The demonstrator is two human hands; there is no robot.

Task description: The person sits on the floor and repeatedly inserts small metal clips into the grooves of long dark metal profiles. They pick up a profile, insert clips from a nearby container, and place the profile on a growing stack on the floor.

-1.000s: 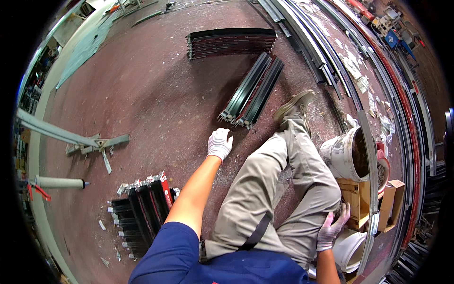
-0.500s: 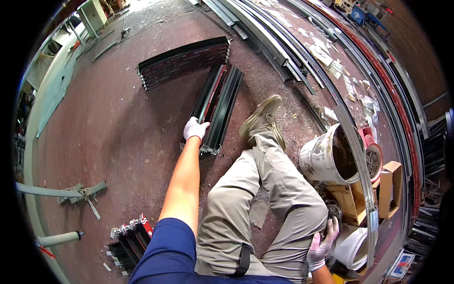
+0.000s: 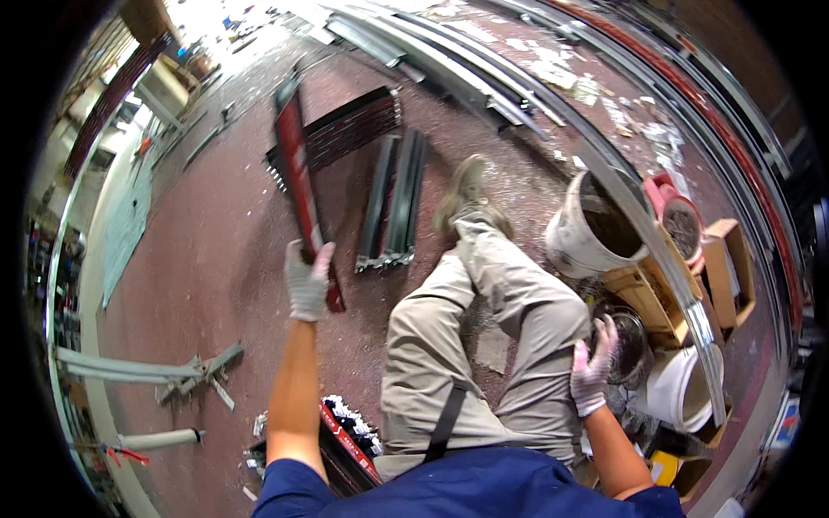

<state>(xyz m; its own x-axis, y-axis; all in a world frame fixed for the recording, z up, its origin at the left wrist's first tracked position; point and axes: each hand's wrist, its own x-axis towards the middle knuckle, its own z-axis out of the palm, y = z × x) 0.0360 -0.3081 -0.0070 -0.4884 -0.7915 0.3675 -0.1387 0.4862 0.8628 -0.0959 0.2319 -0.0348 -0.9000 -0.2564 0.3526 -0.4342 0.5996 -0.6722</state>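
My gloved left hand is closed round the near part of a long black-and-red profile bar, raised off the floor and blurred by motion. Its far end overlaps a stack of dark profiles lying crosswise. Right of the bar lies a smaller bundle of black profiles, with a gap between its pieces. My gloved right hand rests by my right knee, fingers spread and apparently holding nothing. Close to its fingertips is a dark round container.
At the right stand a stained white bucket, a red container, a wooden box and a white pail. Long metal profiles line the far right. A profile bundle lies lower left, below a grey metal stand.
My left hand has lifted the profile bar from the bundle and moved it left, leaving a gap there. My right hand stays by my knee. The view has shifted somewhat.
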